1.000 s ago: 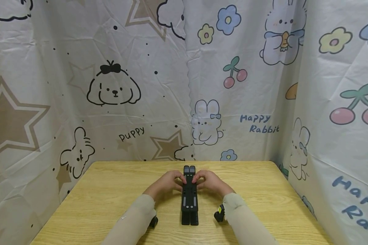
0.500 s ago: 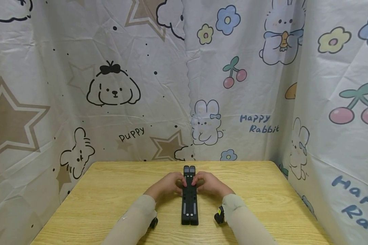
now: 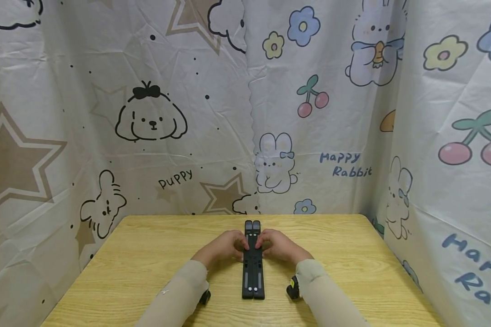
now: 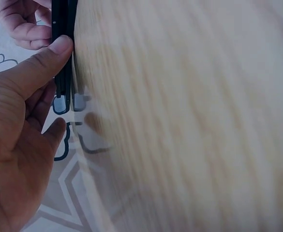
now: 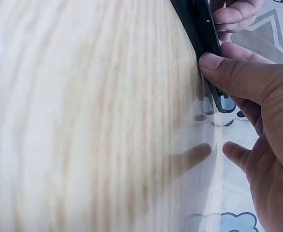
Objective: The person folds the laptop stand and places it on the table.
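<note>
Fingers: both sets curl inward onto the far part of the black folding stand (image 3: 253,261), thumbs pressed to its side edges, so each hand pinches it rather than lying flat.
Left hand: the left hand (image 3: 224,245) sits on the stand's left edge; from the left wrist view its thumb (image 4: 39,67) presses against the dark side of the bars while the other fingers hang loosely behind.
Right hand: the right hand (image 3: 279,245) mirrors it on the right edge; from the right wrist view its thumb (image 5: 238,75) lies on the black bar, and the remaining fingers stay apart from the wood below.
Stand, place: it lies flat on the wooden table (image 3: 147,272), at the middle, its long axis running away from the person, between the two forearms.
Stand, look: two narrow black bars closed side by side and touching, with a pair of grey pads at the far tip, pale slots along the near half and small light dots close to the near end.
Sleeves: beige sleeves (image 3: 176,295) cover both forearms, and a dark wrist-worn device (image 3: 292,287) shows by the right one.
Backdrop: a cartoon-printed cloth (image 3: 151,118) with puppies, rabbits, stars and cherries hangs behind and beside the table.
</note>
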{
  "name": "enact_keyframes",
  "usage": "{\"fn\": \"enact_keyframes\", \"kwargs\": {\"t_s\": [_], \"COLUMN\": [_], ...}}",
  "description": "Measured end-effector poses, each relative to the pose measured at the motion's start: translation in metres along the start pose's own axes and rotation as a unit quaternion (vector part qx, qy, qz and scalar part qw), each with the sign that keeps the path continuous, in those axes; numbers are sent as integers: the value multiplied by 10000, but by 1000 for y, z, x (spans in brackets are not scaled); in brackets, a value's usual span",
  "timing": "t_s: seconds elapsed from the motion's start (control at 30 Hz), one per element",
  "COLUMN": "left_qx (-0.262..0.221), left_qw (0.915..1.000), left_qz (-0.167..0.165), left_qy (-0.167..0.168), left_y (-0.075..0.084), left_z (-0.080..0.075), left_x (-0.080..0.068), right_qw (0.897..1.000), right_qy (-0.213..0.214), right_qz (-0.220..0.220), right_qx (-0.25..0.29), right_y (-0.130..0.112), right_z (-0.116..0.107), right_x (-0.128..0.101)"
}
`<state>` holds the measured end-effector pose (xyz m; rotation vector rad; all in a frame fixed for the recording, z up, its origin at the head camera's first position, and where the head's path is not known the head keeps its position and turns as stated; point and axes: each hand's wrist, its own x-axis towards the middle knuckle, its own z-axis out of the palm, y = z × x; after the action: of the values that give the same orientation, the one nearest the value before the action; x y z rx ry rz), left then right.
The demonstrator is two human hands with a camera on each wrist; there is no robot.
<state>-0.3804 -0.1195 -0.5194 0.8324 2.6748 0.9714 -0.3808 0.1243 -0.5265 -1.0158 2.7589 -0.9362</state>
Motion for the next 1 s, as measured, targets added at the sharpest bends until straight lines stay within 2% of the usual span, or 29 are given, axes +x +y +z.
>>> {"fn": "enact_keyframes", "kwargs": {"t_s": [0.27, 0.57, 0.77, 1.0], "left_qx": [136, 154, 89, 49], "left_qw": [9999, 9998, 9999, 9999], "left_qz": [59, 99, 9, -90], "left_qy": [-38, -60, -133, -60], "left_y": [-3, -2, 6, 22], "left_z": [-1, -1, -3, 2], "left_x": [-1, -9, -15, -23], "right_qw": [9992, 9930, 9876, 9814], "right_qy": [-133, -245, -271, -326], "right_qz": [-96, -278, -547, -426], "right_qx": [-364, -1124, -1443, -1842], "right_y": [-3, -8, -14, -21], "right_z": [-1, 2, -1, -5], "right_x": [2, 2, -4, -17]}}
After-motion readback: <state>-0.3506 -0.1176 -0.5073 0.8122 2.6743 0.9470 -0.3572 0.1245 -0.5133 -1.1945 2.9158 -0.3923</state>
